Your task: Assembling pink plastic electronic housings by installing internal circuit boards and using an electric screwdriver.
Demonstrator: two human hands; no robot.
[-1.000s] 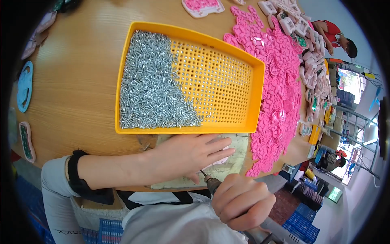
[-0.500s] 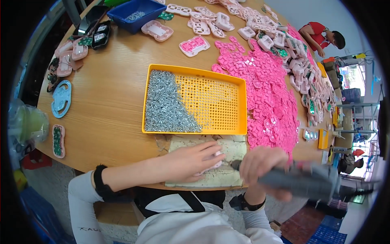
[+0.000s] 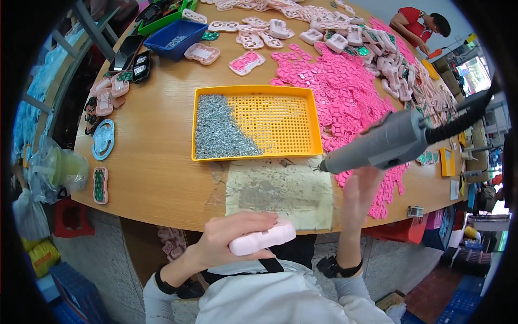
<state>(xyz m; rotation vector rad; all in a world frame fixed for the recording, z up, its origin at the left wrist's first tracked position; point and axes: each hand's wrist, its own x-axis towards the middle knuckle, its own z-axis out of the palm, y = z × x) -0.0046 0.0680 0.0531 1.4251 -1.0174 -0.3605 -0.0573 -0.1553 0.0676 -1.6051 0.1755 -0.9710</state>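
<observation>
In my left hand (image 3: 229, 232) is a pale pink game-controller-shaped plastic casing (image 3: 264, 237), gripped between thumb and fingers at the table's front edge, in front of my body. My right hand (image 3: 364, 189) is behind and under a grey electric screwdriver (image 3: 377, 143), its fingers partly hidden by the tool; a bit of finger shows past the far side and the thumb stands off it. The screwdriver's tip points left, over the right edge of a worn pale work mat (image 3: 280, 189). Beyond the mat sits a yellow perforated tray (image 3: 257, 89) with silver screws (image 3: 221, 129) heaped at its left.
Pink rubber button pads (image 3: 340, 97) spread in a pile to the right, with pale pink shells (image 3: 396, 75) behind. A blue bin (image 3: 172, 47) stands at the back left. A black corded hose (image 3: 458, 121) runs from the screwdriver. Another person (image 3: 413, 27) works at the far right.
My left hand has lifted the pink casing off the mat and brought it nearer my body. The screwdriver has moved up and away from the mat's middle. The view has shifted.
</observation>
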